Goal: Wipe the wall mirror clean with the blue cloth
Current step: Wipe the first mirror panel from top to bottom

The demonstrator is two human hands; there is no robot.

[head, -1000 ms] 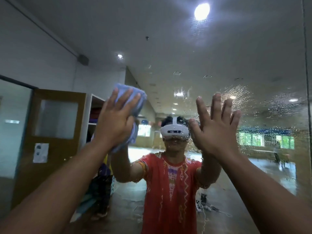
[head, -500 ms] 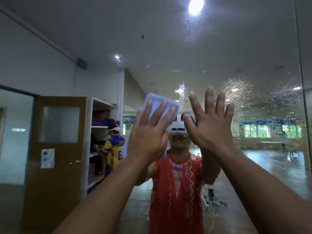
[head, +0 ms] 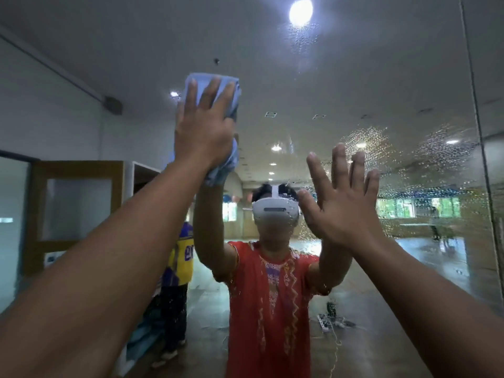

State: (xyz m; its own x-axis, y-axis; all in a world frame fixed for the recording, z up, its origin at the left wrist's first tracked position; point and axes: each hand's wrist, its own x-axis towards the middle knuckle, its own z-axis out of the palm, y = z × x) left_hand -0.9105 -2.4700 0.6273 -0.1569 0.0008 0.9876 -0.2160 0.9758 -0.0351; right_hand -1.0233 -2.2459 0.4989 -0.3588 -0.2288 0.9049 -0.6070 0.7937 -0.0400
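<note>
The wall mirror (head: 354, 77) fills the whole view and reflects a room and a person in a red shirt. My left hand (head: 203, 126) is raised high at upper centre-left, fingers straight, pressing the folded blue cloth (head: 230, 85) flat against the glass. The cloth shows above my fingertips and below my palm (head: 223, 170). My right hand (head: 341, 197) is lower and to the right, fingers spread, palm flat toward the mirror and holding nothing. Water droplets (head: 409, 148) speckle the glass right of that hand.
A vertical seam or mirror edge (head: 476, 132) runs down the far right. Reflected in the glass are a wooden door (head: 76, 208) at left, a person in a yellow jersey (head: 182, 257) and a ceiling light (head: 300, 10).
My left hand has swept the cloth from the left across to the right and then upward on the glass. My right hand stays flat at about the same place.
</note>
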